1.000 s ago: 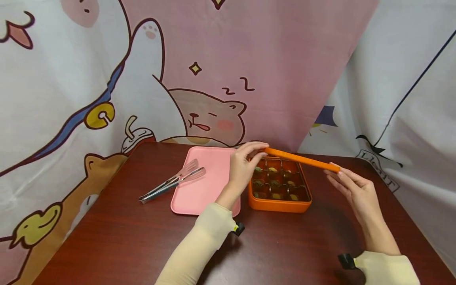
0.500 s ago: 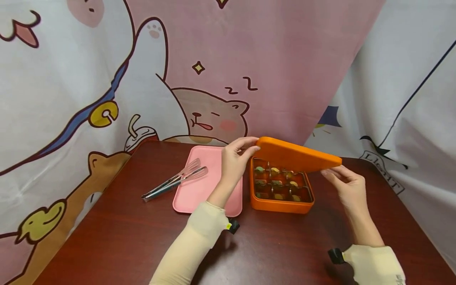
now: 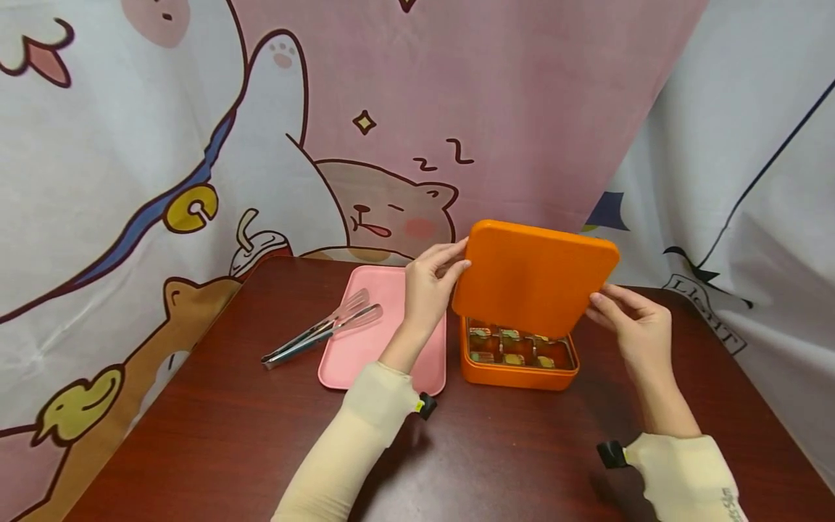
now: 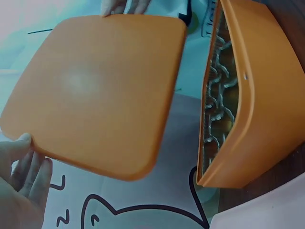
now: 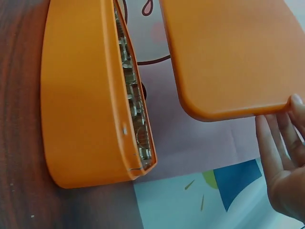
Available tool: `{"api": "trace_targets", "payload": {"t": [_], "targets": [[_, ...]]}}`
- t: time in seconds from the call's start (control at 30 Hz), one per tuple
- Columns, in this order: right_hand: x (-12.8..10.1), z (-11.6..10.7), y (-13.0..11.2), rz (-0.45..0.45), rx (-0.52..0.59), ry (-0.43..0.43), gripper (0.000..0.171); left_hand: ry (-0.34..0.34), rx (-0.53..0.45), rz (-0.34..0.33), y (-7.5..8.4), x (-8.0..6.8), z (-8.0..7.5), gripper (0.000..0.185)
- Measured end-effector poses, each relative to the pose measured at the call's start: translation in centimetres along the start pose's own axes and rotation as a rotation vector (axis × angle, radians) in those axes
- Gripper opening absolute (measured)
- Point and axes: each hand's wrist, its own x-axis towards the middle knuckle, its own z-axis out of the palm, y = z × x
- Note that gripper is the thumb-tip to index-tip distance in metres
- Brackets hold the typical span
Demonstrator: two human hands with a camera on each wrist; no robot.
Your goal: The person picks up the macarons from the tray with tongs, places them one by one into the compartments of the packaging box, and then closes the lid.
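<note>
An orange lid [image 3: 535, 279] is held tilted up, its flat face toward me, above the back of an orange box [image 3: 518, 375]. My left hand [image 3: 430, 290] pinches the lid's left edge between thumb and fingers. At the opposite edge, my right hand [image 3: 636, 333] grips it the same way. The lid hangs apart from the box, as both wrist views show. Inside the box is a clear divided insert [image 3: 512, 348] with small greenish and yellowish pieces in its compartments. The lid hides the back compartments.
Left of the box lies a pink tray [image 3: 365, 362], partly behind my left forearm. Metal tongs [image 3: 320, 337] rest with their slotted ends on the tray and their handles on the dark wooden table [image 3: 509, 457]. A printed curtain [image 3: 522, 109] hangs behind the table.
The lid has swung from nearly edge-on to steeply tilted, its flat face now toward me. Both hands keep their hold on it. The box, tray and tongs stay put.
</note>
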Motion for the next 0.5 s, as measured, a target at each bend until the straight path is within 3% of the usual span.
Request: {"api": "trace_targets", "payload": {"t": [0.3, 0.5], "targets": [[1.5, 0.6, -0.3, 0.094, -0.103, 0.015, 0.033, -0.159, 0.168, -0.106, -1.0, -0.5, 0.2, 0.054], [2.3, 0.4, 0.7, 0.150, -0.203, 0.028, 0.032, -0.169, 0.213, -0.172, -2.7, -1.3, 0.8, 0.055]]}}
